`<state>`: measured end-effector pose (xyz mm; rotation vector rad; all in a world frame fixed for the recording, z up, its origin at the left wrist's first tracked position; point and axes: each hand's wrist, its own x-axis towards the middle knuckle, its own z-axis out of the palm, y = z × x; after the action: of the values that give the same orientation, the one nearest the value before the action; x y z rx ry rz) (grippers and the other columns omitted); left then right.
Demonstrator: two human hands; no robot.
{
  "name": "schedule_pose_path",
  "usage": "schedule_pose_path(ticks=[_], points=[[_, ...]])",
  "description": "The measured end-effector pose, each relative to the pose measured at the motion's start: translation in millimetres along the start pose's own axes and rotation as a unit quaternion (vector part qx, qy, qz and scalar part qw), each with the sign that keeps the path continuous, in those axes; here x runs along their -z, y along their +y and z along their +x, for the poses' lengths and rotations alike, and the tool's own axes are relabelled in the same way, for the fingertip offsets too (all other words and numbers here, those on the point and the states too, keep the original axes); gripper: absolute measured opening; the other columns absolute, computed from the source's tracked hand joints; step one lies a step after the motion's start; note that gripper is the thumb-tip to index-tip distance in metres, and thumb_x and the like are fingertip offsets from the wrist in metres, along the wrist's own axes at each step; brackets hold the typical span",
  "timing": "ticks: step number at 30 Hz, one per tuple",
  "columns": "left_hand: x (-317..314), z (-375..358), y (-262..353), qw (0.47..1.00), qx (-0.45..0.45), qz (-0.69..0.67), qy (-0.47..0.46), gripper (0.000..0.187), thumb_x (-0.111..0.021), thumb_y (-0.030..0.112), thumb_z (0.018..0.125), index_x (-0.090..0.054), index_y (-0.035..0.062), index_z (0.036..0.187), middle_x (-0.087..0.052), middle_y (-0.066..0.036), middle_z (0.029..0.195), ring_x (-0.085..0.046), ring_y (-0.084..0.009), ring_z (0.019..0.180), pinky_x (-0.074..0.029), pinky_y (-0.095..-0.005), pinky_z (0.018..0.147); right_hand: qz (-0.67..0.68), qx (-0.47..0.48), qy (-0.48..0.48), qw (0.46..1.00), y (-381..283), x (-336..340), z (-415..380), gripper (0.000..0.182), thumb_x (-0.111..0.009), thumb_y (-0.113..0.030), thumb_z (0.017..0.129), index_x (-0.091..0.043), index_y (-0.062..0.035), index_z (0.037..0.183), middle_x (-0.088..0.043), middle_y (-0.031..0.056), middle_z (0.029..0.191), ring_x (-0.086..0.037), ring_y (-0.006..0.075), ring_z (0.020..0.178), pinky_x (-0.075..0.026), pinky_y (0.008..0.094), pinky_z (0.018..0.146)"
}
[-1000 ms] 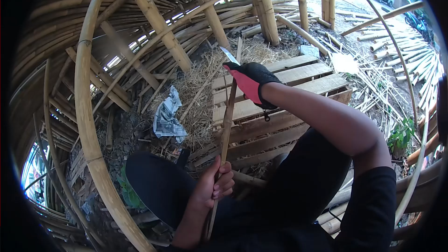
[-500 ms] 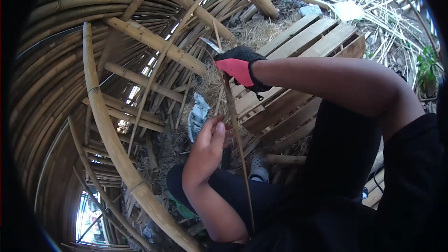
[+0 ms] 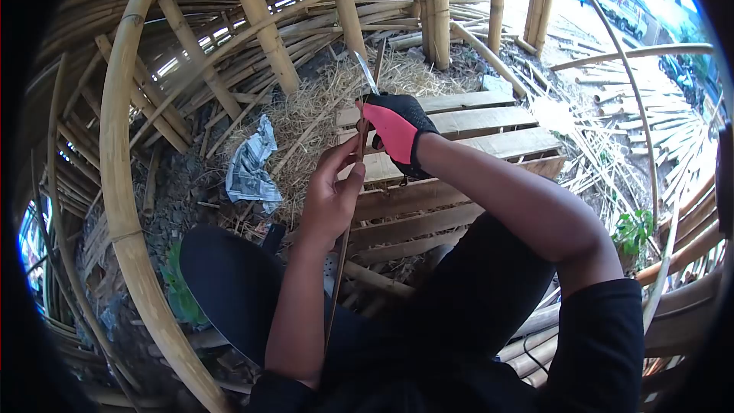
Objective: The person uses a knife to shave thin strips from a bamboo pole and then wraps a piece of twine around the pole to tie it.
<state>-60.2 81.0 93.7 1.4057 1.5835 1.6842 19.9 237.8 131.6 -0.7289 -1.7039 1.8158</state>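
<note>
My left hand [image 3: 330,193], bare, pinches a thin bamboo strip [image 3: 342,254] that runs from my lap up toward the wooden pallet. My right hand [image 3: 396,128] wears a black and red glove and grips a knife [image 3: 366,72], blade pointing up and away. The gloved hand sits just above the left hand, against the upper part of the strip. The strip's top end is hidden behind the glove.
A slatted wooden pallet [image 3: 474,124] lies ahead on straw. Crumpled newspaper [image 3: 251,164] rests at the left. A thick curved bamboo pole [image 3: 122,199] arcs along the left; more bamboo poles and split strips surround me.
My left hand has slid up the strip from near my lap to just below the gloved hand. The camera view swung left and back.
</note>
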Motion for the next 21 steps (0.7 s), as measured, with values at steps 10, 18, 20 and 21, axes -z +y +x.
schedule_pose_path(ticks=[10,18,20,21], points=[[-5.1,-3.4,-7.3,0.950,0.047,-0.308,-0.025,0.056,-0.049,0.030,0.100,-0.033,0.0037,0.147,-0.041,-0.009,0.146,-0.042,-0.0215,0.134,-0.043,-0.0390,0.103,-0.086,0.021,0.035,0.995,-18.4,-6.6,-25.4,0.038,-0.055,-0.037,0.091,-0.064,-0.0007,0.085,-0.058,0.0074,0.069,-0.055,0.0171,0.058,-0.042,0.0345,0.053],[-11.3,-9.1,7.6,0.954,0.021,-0.298,-0.007,0.063,-0.049,0.040,0.100,-0.029,0.0067,0.149,-0.048,-0.012,0.139,-0.047,-0.0211,0.128,-0.049,-0.0427,0.097,-0.146,0.072,-0.003,0.987,-23.4,-4.1,-34.9,0.039,-0.055,-0.038,0.094,-0.065,-0.0002,0.093,-0.064,0.0079,0.079,-0.058,0.0187,0.065,-0.045,0.0333,0.061],[-12.3,-9.2,5.3,0.955,0.023,-0.297,0.005,0.062,-0.049,0.040,0.100,-0.030,0.0070,0.148,-0.049,-0.011,0.138,-0.049,-0.0200,0.127,-0.052,-0.0411,0.094,-0.166,0.073,-0.009,0.983,-24.2,-2.6,-36.6,0.038,-0.054,-0.037,0.094,-0.065,-0.0002,0.094,-0.064,0.0079,0.081,-0.058,0.0188,0.065,-0.046,0.0329,0.062],[-12.7,-9.2,4.5,0.955,0.024,-0.294,0.020,0.061,-0.048,0.040,0.100,-0.031,0.0072,0.148,-0.050,-0.011,0.136,-0.050,-0.0190,0.125,-0.054,-0.0395,0.091,-0.146,0.058,-0.007,0.988,-24.2,-3.1,-37.0,0.038,-0.054,-0.037,0.094,-0.065,-0.0003,0.094,-0.064,0.0082,0.081,-0.058,0.0187,0.065,-0.046,0.0330,0.062]])
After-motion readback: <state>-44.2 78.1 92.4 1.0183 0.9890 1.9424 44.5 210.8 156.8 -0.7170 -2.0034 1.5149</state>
